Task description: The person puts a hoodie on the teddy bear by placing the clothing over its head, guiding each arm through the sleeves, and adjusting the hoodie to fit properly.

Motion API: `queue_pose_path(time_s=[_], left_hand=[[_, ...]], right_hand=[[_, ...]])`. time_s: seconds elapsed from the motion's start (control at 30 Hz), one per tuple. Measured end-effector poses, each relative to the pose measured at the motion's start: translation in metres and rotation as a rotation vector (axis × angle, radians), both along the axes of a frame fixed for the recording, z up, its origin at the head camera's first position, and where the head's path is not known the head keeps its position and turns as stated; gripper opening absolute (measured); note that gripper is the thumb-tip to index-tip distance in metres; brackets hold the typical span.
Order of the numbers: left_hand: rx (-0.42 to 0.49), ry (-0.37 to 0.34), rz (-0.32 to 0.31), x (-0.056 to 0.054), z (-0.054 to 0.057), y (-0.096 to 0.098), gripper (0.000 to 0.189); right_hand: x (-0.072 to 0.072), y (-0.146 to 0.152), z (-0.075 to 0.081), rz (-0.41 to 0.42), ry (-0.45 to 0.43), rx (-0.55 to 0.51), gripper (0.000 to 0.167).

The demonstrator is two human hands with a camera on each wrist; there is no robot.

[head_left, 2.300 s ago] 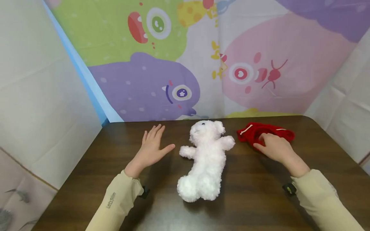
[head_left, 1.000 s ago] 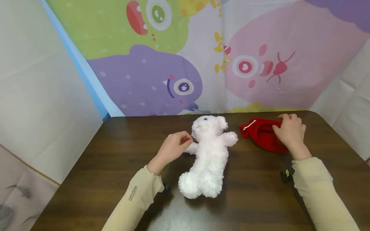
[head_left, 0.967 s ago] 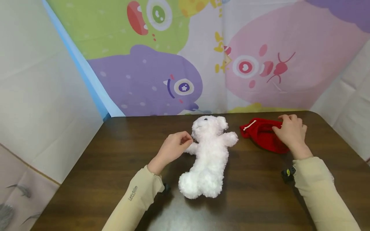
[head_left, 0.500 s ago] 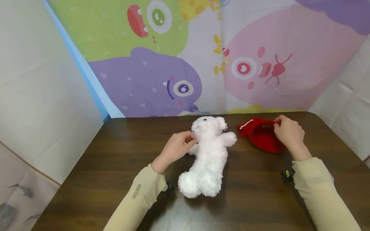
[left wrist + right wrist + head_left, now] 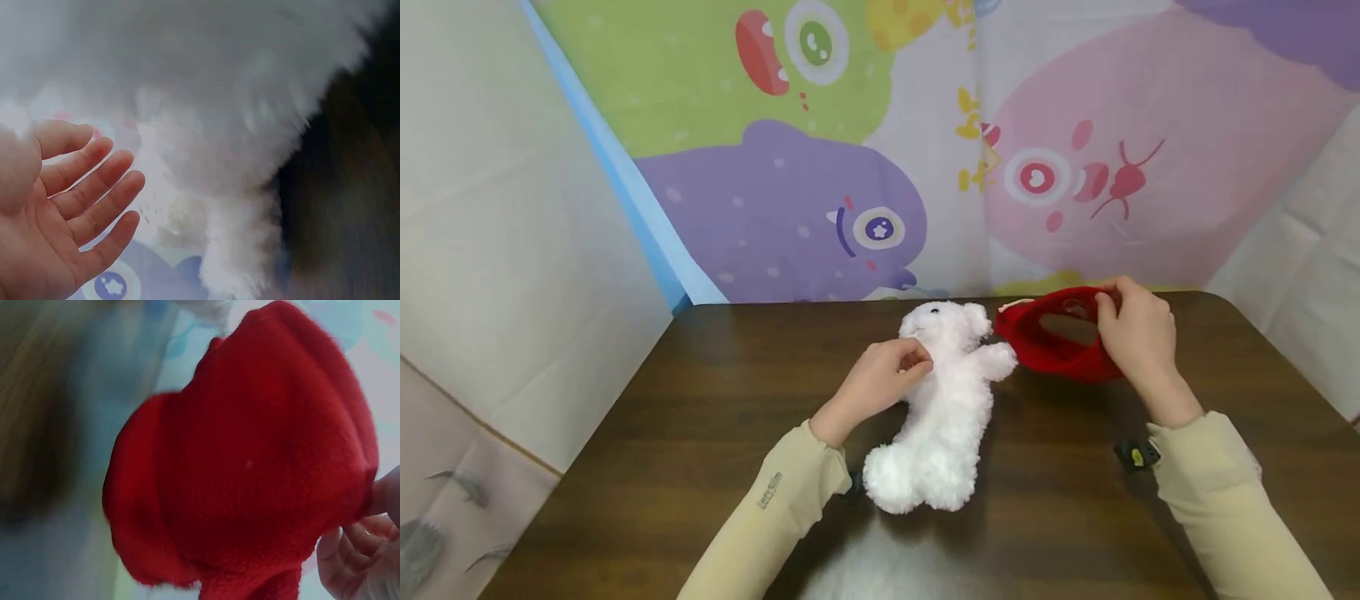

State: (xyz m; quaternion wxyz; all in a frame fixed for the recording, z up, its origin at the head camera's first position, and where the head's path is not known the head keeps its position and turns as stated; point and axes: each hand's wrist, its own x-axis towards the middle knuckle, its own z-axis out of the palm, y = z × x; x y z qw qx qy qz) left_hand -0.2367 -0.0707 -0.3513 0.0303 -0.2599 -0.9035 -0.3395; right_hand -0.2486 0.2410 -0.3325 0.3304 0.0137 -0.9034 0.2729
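Note:
A white fluffy plush toy [image 5: 951, 425] lies on its back on the table, head toward the far edge. My left hand [image 5: 876, 383] hovers at its chest and arm, partly hiding them; in the left wrist view the fingers [image 5: 100, 200] are loosely bent, with nothing between them. To the right of the toy, a small red garment [image 5: 1071, 364] with a white cord is raised, its opening spread wide. My right hand [image 5: 1142, 337] pinches its right rim between thumb and fingers. Red fleece [image 5: 250, 456] fills much of the right wrist view.
The dark wooden table [image 5: 700, 433] ends at a printed cartoon cloth [image 5: 805, 225] hanging behind it. Pale cloth walls [image 5: 482, 208] stand on both sides. Black wrist camera mounts [image 5: 1137, 456] sit at the cuffs.
My right hand has taken the red garment by its rim, lifted it and drawn it left toward the toy; its opening has widened. My left hand has moved right, over the toy.

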Motion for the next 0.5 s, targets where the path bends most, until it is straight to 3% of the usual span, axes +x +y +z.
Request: queue_pose_path(time_s=[0.17, 0.3, 0.4, 0.5], left_hand=[[-0.042, -0.023, -0.044, 0.002, 0.007, 0.012, 0.015], [-0.121, -0.063, -0.121, 0.003, 0.012, 0.017, 0.031], [-0.173, -0.091, -0.186, 0.004, 0.014, 0.017, 0.036], [-0.158, -0.109, -0.19, 0.004, 0.015, 0.016, 0.035]], right_hand=[[0.007, -0.016, 0.013, 0.033, 0.146, -0.04, 0.017], [0.01, -0.028, 0.023, 0.069, 0.246, -0.049, 0.016], [0.015, -0.035, 0.032, 0.084, 0.286, -0.054, 0.017], [0.019, -0.041, 0.042, 0.106, 0.317, -0.048, 0.018]])
